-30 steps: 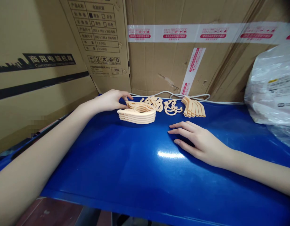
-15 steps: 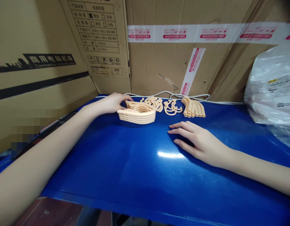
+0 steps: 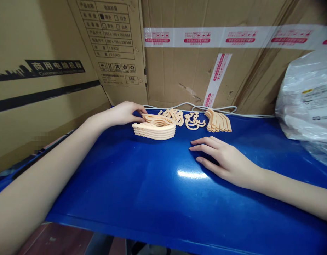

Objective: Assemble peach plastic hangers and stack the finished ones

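Observation:
A stack of peach plastic hanger parts lies at the back of the blue table. My left hand reaches to the stack's far left end, its fingertips pinching the end of the top piece. To the right of the stack lie several small peach hooks and a row of curved peach pieces. My right hand rests flat on the table with fingers stretched out, holding nothing, a little in front of the hooks.
Large cardboard boxes wall off the back and the left side. A white cable runs along the table's back edge. A clear plastic bag sits at the right. The table's front edge is near me.
My left hand dipped slightly toward the stack's end and came back up, staying at the top piece. My right hand has not moved.

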Demonstrator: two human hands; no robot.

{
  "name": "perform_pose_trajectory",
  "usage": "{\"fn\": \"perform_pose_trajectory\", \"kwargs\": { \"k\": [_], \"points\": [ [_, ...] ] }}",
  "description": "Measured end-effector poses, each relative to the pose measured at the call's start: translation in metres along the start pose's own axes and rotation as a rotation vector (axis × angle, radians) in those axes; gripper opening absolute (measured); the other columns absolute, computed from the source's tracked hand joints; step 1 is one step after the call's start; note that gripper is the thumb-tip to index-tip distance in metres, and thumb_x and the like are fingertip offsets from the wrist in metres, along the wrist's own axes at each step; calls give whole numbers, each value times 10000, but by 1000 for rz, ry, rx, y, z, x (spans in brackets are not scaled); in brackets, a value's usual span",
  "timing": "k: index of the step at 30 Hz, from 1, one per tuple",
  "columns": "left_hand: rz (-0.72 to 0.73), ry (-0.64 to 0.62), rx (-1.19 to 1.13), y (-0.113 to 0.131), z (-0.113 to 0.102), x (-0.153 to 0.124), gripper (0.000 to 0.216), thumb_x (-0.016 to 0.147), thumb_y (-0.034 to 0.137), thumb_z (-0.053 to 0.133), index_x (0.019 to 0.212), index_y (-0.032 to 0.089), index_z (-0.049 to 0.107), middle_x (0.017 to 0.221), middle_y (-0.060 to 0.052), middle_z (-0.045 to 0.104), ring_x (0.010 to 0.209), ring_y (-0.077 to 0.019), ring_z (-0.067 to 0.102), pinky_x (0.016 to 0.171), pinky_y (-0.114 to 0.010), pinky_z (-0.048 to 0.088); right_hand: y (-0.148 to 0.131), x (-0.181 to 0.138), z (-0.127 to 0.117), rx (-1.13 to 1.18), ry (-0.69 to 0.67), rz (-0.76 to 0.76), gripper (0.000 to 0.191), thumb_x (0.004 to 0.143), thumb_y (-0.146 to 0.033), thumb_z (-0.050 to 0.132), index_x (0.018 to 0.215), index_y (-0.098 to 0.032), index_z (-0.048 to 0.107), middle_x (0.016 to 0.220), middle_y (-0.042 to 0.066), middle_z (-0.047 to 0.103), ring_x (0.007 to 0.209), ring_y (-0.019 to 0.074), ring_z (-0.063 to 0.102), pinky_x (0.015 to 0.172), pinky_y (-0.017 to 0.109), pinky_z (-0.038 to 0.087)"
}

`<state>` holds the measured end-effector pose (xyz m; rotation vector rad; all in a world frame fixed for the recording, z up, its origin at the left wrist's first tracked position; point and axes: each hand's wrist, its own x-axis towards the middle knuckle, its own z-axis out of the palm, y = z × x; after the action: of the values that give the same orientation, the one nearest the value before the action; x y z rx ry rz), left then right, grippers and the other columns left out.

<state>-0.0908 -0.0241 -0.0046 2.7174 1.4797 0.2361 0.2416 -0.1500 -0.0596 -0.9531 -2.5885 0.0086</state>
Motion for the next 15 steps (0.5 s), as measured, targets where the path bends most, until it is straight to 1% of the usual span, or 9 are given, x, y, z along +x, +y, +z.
{"fn": "perform_pose_trajectory", "kwargs": {
  "k": [2, 5, 11, 15],
  "points": [
    [11, 1, -4, -2, -1, 0, 407, 800, 495, 534, 1002, 182, 697, 995, -44, 734, 887, -210, 654, 788, -273, 439, 0, 0, 0, -2, -7, 2, 286, 972, -277, 440, 1170, -187, 626, 1231, 125, 627, 1123, 248, 589, 948, 453, 519],
    [15, 1, -12, -3, -2, -1, 399, 823, 510, 525, 983, 192, 706, 957, -31, 741, 842, -198, 654, 760, -269, 437, 0, 0, 0, -3, -8, 3, 282, 968, -274, 448, 1166, -186, 629, 1231, 125, 626, 1128, 249, 587, 948, 446, 518],
    [30, 8, -38, -3, -3, -1, 414, 834, 518, 533, 1017, 196, 721, 1025, -38, 739, 909, -209, 656, 812, -275, 439, 1, 0, 0, -11, -15, 1, 291, 974, -280, 436, 1169, -179, 626, 1241, 127, 619, 1132, 247, 583, 958, 440, 507],
    [35, 20, -34, -3, -2, -1, 413, 835, 508, 540, 1032, 193, 722, 1038, -42, 738, 920, -215, 660, 829, -282, 442, 1, -1, 0, -9, -5, 0, 280, 967, -271, 451, 1165, -184, 629, 1235, 123, 624, 1128, 244, 588, 952, 437, 509]
  ]
}}
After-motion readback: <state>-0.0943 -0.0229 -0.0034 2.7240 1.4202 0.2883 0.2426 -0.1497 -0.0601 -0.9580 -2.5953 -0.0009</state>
